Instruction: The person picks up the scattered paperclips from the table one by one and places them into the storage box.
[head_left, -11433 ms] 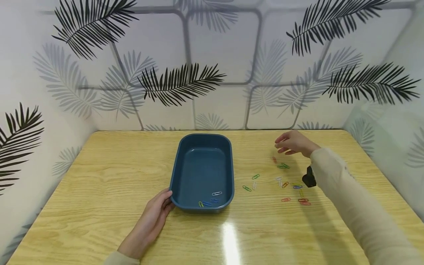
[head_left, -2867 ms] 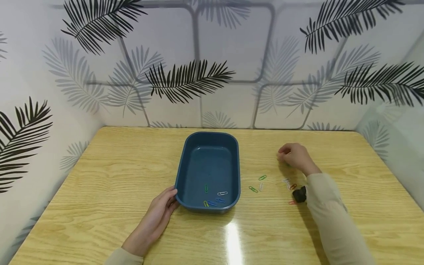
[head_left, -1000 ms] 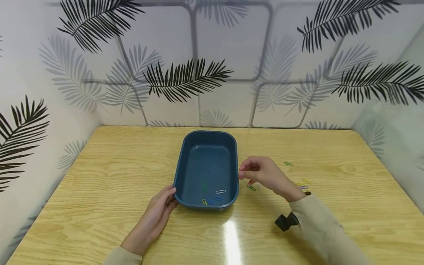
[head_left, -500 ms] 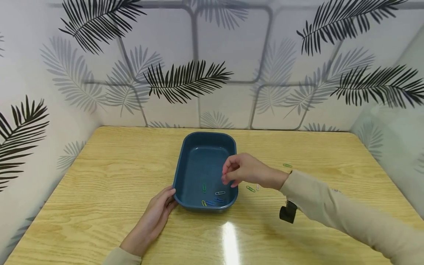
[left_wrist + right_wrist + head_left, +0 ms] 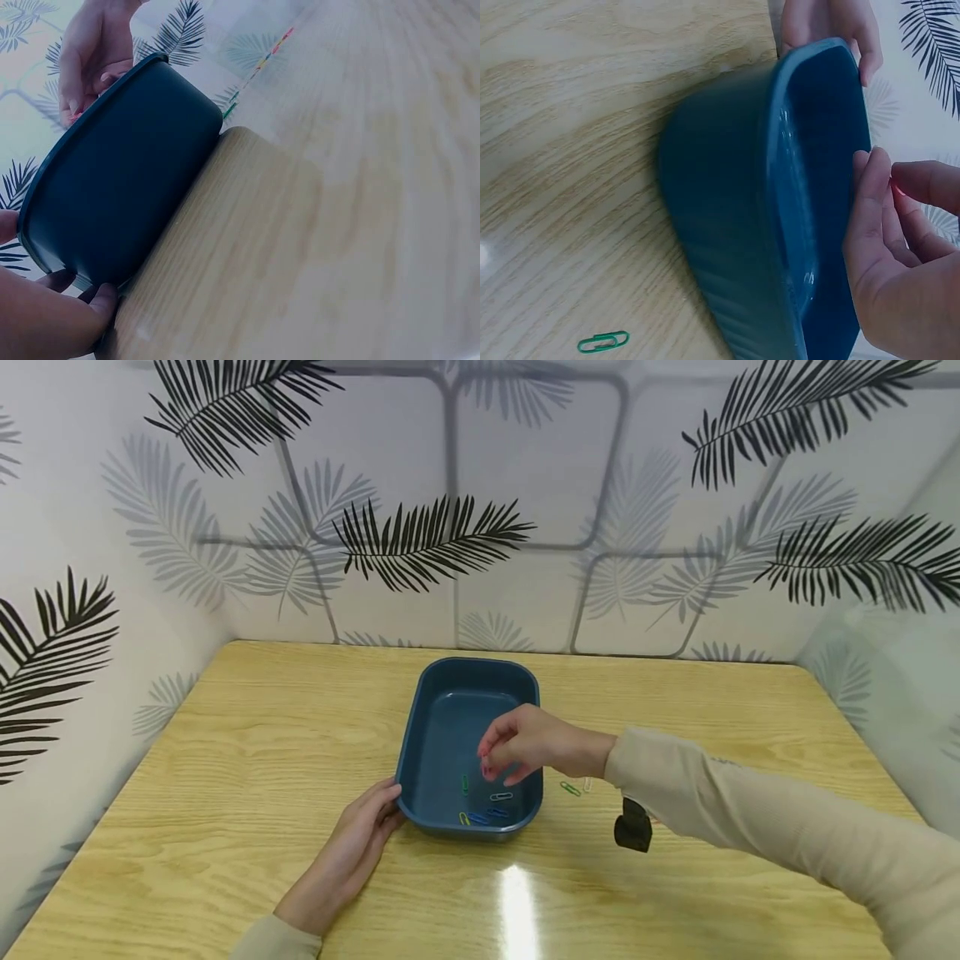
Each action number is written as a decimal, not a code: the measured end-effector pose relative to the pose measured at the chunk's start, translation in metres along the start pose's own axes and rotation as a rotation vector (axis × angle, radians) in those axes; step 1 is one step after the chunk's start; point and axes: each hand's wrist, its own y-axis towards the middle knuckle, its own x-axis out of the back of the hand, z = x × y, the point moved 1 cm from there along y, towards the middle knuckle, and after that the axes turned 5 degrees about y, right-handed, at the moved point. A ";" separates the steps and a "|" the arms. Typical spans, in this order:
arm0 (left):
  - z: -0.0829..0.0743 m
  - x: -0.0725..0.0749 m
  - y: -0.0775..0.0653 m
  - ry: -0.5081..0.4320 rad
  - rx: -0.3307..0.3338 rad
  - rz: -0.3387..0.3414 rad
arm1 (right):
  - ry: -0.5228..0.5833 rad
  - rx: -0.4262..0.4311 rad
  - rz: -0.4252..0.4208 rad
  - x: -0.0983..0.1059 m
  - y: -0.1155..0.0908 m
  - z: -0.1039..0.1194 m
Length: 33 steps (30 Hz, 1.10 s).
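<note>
A dark blue plastic basin [image 5: 408, 747] stands on the wooden table. My left hand [image 5: 352, 856] holds its near left corner, thumb over the rim and fingers against the outside wall. My right hand [image 5: 528, 745] hangs over the basin's right side, pinching a small red paper clip [image 5: 898, 189] between thumb and fingertips. Near the basin's front end lie a green paper clip [image 5: 465, 785], a white paper clip [image 5: 501, 796], a yellow paper clip [image 5: 464, 818] and two blue paper clips [image 5: 477, 819].
Right of the basin, a green paper clip [image 5: 570, 788] and a white paper clip [image 5: 587, 784] lie on the table [image 5: 300, 735]. My right sleeve [image 5: 735, 806] covers most of the other clips. Behind the table rises a leaf-patterned wall [image 5: 525, 460].
A green clip has joined those in the basin since the oldest frame. My right hand picked the red clip up at the far right and carried it left over the basin. My left hand stays put.
</note>
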 end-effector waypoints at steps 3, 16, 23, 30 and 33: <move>0.000 0.000 0.001 -0.002 0.007 0.002 | -0.002 -0.006 -0.006 0.002 0.001 0.004; -0.001 -0.001 0.000 0.001 0.012 -0.002 | -0.015 -0.017 -0.030 0.008 0.002 0.009; -0.001 -0.001 0.000 -0.003 0.009 0.002 | -0.033 -0.019 -0.034 0.013 0.001 0.006; 0.000 -0.002 0.001 -0.017 0.010 -0.018 | -0.032 -0.014 0.013 0.028 -0.003 -0.002; 0.000 -0.002 0.001 -0.011 0.008 -0.025 | -0.024 0.033 0.019 0.036 -0.009 0.002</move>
